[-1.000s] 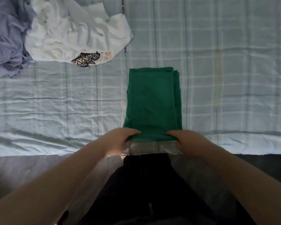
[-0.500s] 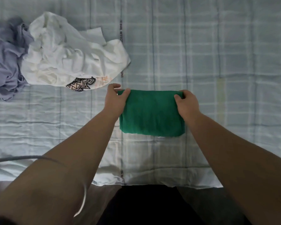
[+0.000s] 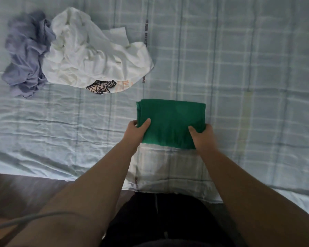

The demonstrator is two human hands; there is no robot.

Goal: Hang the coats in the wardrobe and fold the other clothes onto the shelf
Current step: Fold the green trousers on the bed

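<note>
A green garment (image 3: 170,120), folded into a compact rectangle, lies on the pale checked bed sheet (image 3: 239,68). My left hand (image 3: 136,131) grips its left edge, thumb on top and fingers underneath. My right hand (image 3: 202,137) grips its right near corner the same way. A crumpled white garment (image 3: 89,56) with a black printed pattern lies at the back left of the bed. Beside it, further left, a crumpled lilac garment (image 3: 26,56) is bunched up.
The near edge of the bed (image 3: 43,175) runs across the lower part of the view, with brown wooden floor (image 3: 16,195) below it. A thin grey cable (image 3: 25,218) crosses my left forearm. The wardrobe and shelf are out of view.
The long green garment was folded in half away from me. My hands have since slid from its far corners back to its near side edges, taking hold there.
</note>
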